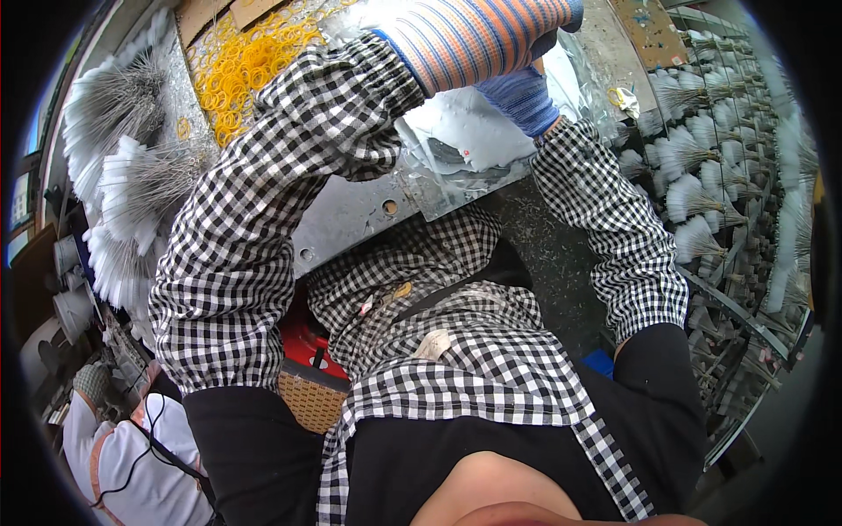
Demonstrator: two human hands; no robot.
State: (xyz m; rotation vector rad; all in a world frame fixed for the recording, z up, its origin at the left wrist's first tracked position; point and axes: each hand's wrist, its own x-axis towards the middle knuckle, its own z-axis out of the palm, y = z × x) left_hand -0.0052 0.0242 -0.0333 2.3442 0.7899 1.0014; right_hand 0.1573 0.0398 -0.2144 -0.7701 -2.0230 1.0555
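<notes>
My left hand (482, 42), in an orange and blue striped knit glove, reaches across to the right at the top of the view. Its fingers are mostly out of sight at the glove's far end. Behind and below it is my right hand (524, 98) in a blue knit glove, largely covered by the left one. Whether either hand holds anything is hidden. Both hands are above a white plastic sheet (478, 131) spread on a metal worktable (351, 210). Beyond my left sleeve lies a heap of yellow rubber bands (250, 66).
Bundles of white bristles on thin wires (132, 180) hang off the table's left side. More bristle bundles (688, 175) fill a rack on the right. A red seat (303, 337) is beneath me. Another person's white-clothed arm (145, 456) shows at lower left.
</notes>
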